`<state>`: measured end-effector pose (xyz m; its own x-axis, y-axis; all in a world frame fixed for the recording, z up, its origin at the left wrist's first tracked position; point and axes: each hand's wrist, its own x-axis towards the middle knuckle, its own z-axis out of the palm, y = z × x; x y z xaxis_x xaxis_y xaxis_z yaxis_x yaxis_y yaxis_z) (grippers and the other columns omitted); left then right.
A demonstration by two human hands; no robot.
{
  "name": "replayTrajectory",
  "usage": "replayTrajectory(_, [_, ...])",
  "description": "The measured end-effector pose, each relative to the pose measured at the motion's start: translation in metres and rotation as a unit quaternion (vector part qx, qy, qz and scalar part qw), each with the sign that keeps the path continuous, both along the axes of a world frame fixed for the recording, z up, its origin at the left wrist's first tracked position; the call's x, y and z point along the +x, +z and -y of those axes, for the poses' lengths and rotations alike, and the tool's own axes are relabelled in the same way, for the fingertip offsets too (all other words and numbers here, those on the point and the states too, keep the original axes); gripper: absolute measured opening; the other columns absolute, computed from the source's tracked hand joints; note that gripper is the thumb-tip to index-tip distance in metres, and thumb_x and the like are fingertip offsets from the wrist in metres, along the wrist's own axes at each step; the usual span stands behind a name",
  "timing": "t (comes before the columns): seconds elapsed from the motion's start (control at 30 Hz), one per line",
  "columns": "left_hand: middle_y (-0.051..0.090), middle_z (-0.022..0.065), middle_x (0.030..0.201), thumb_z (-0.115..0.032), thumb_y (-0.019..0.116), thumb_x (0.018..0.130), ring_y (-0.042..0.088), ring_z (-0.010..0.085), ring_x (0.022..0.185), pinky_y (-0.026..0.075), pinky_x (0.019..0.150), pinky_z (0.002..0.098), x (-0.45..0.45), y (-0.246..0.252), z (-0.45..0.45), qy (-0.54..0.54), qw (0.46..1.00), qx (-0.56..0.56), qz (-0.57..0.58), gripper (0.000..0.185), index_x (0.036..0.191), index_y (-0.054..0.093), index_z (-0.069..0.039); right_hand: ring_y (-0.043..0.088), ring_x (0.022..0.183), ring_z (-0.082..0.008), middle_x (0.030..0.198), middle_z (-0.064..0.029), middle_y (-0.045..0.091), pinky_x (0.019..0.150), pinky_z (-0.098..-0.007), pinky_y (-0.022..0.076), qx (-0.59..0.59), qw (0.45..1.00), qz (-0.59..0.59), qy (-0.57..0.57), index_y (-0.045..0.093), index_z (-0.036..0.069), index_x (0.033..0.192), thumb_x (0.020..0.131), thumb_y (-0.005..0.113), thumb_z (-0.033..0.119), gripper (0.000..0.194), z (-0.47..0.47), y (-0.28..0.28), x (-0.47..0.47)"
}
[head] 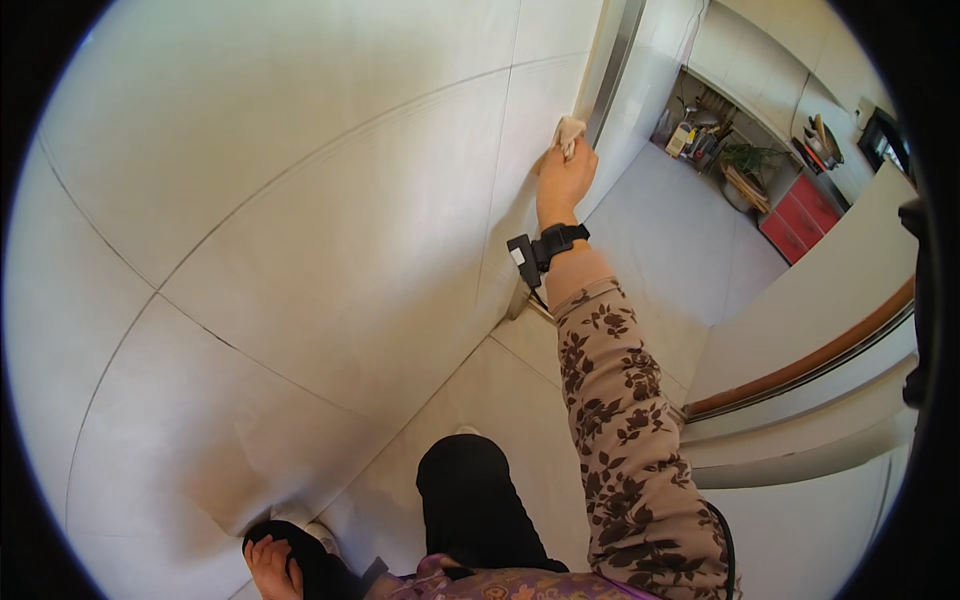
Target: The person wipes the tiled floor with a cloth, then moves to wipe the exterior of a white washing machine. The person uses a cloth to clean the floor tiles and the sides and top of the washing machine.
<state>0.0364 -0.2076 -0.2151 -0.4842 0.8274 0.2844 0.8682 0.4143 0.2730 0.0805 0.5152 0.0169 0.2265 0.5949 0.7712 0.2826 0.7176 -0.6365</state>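
My right hand [566,180] reaches up and away, its fingers closed around a crumpled beige cloth [571,129]. The cloth touches the edge of the tiled wall [322,225], right beside a metal door-frame strip [616,71]. A black strap with a small device [551,249] sits on that wrist, below it a brown floral sleeve. At the lower left, my left hand [271,568] rests by my black-trousered knee [300,551], fingers loosely curled. Nothing shows in it.
Past the doorway, red drawers [799,217] stand beside a basin with green plants [750,161]. Bottles and utensils [697,135] crowd the far wall. At right runs a curved-looking panel with brown trim [810,360]. Pale tiles cover the floor [525,420].
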Motion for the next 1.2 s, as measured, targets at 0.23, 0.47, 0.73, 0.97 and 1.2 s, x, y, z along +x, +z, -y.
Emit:
replayTrajectory(0.23, [0.064,0.0136,0.120,-0.015,0.057,0.093,0.055,0.0400,0.120,0.034,0.109,0.0600,0.011,0.070,0.018,0.004,1.000,-0.023,0.001,0.027,0.118,0.060,-0.005,0.051,0.117,-0.0379,0.125,-0.0204,0.054,0.103,-0.0447,0.0411,-0.068,0.997,-0.016,0.020,0.059,-0.001,0.123,0.089,0.060,0.003,0.034,0.004,-0.053,0.009])
replayTrajectory(0.47, [0.064,0.0130,0.121,-0.014,0.058,0.092,0.055,0.0390,0.121,0.033,0.110,0.0597,0.018,0.121,0.023,0.007,0.999,-0.043,0.006,0.026,0.117,0.060,-0.005,0.061,0.098,-0.0392,0.116,-0.0216,0.061,0.084,-0.0438,0.0500,-0.274,0.956,0.031,0.100,0.058,-0.002,0.123,0.093,0.056,0.005,0.031,-0.005,-0.110,0.025])
replayTrajectory(0.73, [0.063,0.0129,0.124,-0.016,0.059,0.093,0.054,0.0384,0.123,0.032,0.111,0.0592,0.009,0.149,0.021,0.012,0.999,-0.047,0.004,0.031,0.122,0.060,-0.005,0.062,0.094,-0.0245,0.111,-0.0131,0.063,0.069,-0.0382,0.0505,-0.523,0.806,-0.169,0.219,0.056,0.000,0.124,0.095,0.054,0.007,0.030,0.024,-0.128,0.026])
replayTrajectory(0.97, [0.065,0.0140,0.112,-0.010,0.060,0.076,0.053,0.0372,0.119,0.027,0.113,0.0582,-0.027,0.110,-0.002,0.037,0.999,-0.008,0.029,0.025,0.100,0.062,-0.002,0.062,0.086,-0.0200,0.105,-0.0092,0.062,0.067,-0.0344,0.0528,-0.380,0.856,-0.206,0.283,0.054,0.001,0.122,0.095,0.058,0.008,0.028,0.025,-0.054,-0.001])
replayTrajectory(1.2, [0.065,0.0135,0.113,-0.008,0.059,0.077,0.053,0.0365,0.121,0.026,0.114,0.0559,-0.049,0.029,-0.031,0.034,0.998,0.030,0.034,0.025,0.101,0.062,-0.002,0.064,0.091,-0.0193,0.107,-0.0108,0.065,0.075,-0.0323,0.0532,-0.199,0.896,-0.198,0.345,0.058,-0.001,0.121,0.092,0.062,0.007,0.030,0.052,0.040,-0.029])
